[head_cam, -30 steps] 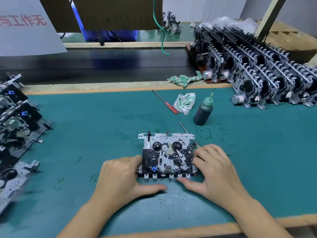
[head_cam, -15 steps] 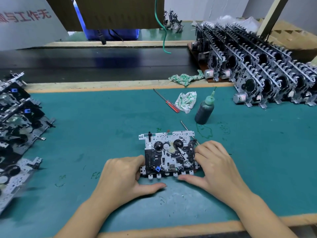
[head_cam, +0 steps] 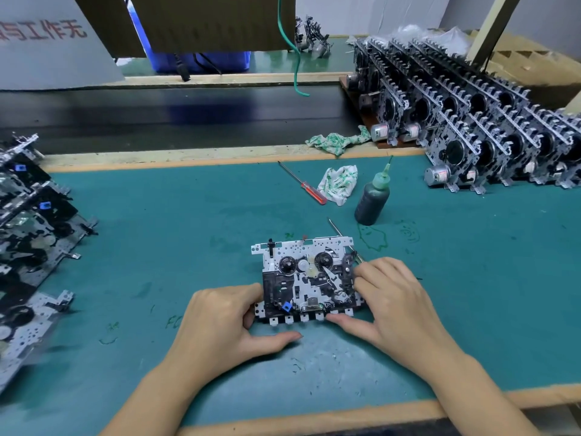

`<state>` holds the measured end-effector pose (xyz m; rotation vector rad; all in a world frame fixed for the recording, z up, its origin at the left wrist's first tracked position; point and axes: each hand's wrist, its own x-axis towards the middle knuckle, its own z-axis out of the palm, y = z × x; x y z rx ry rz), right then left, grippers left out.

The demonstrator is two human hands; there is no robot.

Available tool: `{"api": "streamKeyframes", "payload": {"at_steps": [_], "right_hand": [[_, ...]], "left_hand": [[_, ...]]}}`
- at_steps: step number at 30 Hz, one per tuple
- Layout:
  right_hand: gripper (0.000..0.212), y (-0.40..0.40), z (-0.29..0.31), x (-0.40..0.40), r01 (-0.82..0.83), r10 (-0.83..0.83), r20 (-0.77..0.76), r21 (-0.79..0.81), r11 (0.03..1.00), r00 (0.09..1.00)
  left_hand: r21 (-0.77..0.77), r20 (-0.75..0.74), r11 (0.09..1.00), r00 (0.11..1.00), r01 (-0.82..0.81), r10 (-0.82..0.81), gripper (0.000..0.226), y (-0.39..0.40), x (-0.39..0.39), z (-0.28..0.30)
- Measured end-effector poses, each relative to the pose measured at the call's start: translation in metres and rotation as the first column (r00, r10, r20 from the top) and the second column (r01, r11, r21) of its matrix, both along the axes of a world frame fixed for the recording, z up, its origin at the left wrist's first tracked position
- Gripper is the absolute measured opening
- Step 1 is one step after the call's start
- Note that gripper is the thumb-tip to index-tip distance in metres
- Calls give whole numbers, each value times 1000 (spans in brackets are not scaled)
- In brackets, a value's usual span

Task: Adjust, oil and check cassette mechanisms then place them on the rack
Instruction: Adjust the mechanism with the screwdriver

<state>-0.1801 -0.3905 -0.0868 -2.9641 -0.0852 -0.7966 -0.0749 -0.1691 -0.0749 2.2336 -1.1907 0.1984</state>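
Little moved: cassette mechanism (head_cam: 309, 280) flat on bench (head_cam: 157, 247), left hand (head_cam: 226, 322) and right hand (head_cam: 390, 300) still clamping its sides. Likely light, stiff, delicate; grip frame edges.

On my feed I see two bare forearms coming up from the bottom edge, with no sleeves, gloves, watch or bands on either wrist in the part the camera covers. The left hand (head_cam: 229, 322) and the right hand (head_cam: 393, 306) are both uncovered, with no rings that I can make out on the fingers facing me. The nails look short and plain on the thumbs and the few fingertips I can see, and nothing of my operator's clothing above the forearms enters the view.
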Motion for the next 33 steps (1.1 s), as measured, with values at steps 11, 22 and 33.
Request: {"api": "streamKeyframes", "payload": {"at_steps": [11, 22, 33], "right_hand": [[56, 1, 1, -1, 8, -7, -42, 38, 999, 999], [53, -2, 0, -5, -77, 88, -81, 134, 988, 993], [47, -1, -2, -5, -38, 41, -31, 80, 996, 999]], "left_hand": [[90, -21, 996, 1000, 20, -18, 52, 3, -1, -2], [59, 210, 998, 978, -17, 4, 51, 1, -1, -4], [49, 173, 996, 981, 76, -84, 56, 3, 2, -4]]}}
